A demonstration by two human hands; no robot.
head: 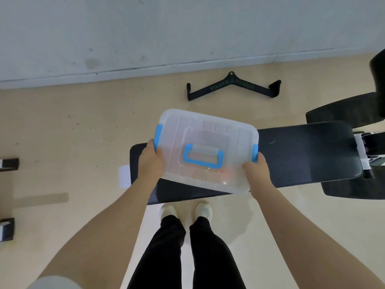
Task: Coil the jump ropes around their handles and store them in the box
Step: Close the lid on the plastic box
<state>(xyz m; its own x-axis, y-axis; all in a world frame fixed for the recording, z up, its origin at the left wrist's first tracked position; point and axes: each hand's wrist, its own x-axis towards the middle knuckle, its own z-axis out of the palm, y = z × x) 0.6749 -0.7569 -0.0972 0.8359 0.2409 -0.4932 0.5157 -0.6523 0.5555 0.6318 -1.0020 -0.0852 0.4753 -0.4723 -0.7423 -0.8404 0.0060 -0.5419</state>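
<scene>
A translucent plastic box (pixel 208 130) with a closed lid, blue side latches and a blue carry handle is held above a black padded bench (pixel 308 155). My left hand (pixel 151 161) grips its left end by the blue latch. My right hand (pixel 257 171) grips its right end by the other latch. Faint orange and pink shapes show through the lid near the front; I cannot tell what they are. No jump rope is plainly visible.
A black V-shaped cable-machine bar (pixel 233 88) lies on the beige floor near the grey wall. Black gym-machine parts (pixel 354 184) stand at the right. Dark equipment feet (pixel 8 163) sit at the left edge. My legs and shoes (pixel 203 209) are below the bench.
</scene>
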